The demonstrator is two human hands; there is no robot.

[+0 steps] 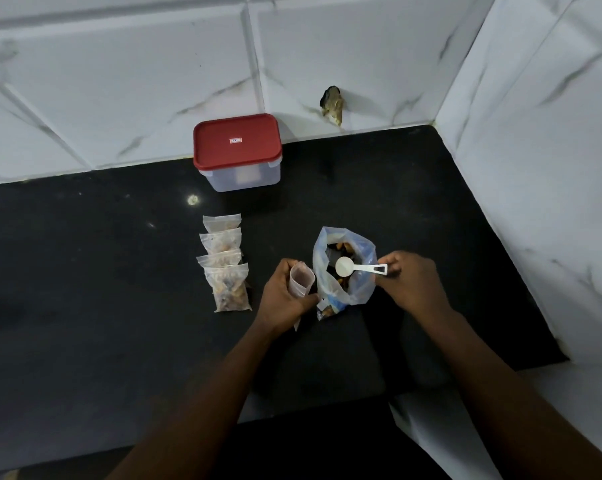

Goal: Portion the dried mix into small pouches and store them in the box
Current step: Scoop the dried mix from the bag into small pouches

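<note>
While your scoop hangs over the open bag, step in hand: filling another pouch; you are at the dip, with nothing loaded yet.
Left hand: curled round a small open pouch, held upright with its mouth up, just left of the bag; no mix shows inside it.
Right hand: pinches the handle end of the white scoop between thumb and fingers.
Scoop bowl: faces up over the bag's mouth and looks empty.
Bag: clear plastic, standing open on the counter between your hands.
Dried mix: dark and orange pieces, in the bag under the scoop.
Filled pouches: four, lying in an overlapping row on the counter, left of your left hand and apart from it.
Box: clear, red lid on, at the back of the counter against the tiled wall, apart from the row of pouches; what it holds cannot be told.
Progress, as judged: portioning well under way, storing not begun.
Next move calls for: tip the bowl down into the mix, lift one load, carry it the short way left, and pour into the pouch while your left fingers keep its mouth round.
Care: a collapsed pouch mouth would likely spill pieces onto the counter.
After that: seal, add to the row, and take the lid off before storing.
</note>
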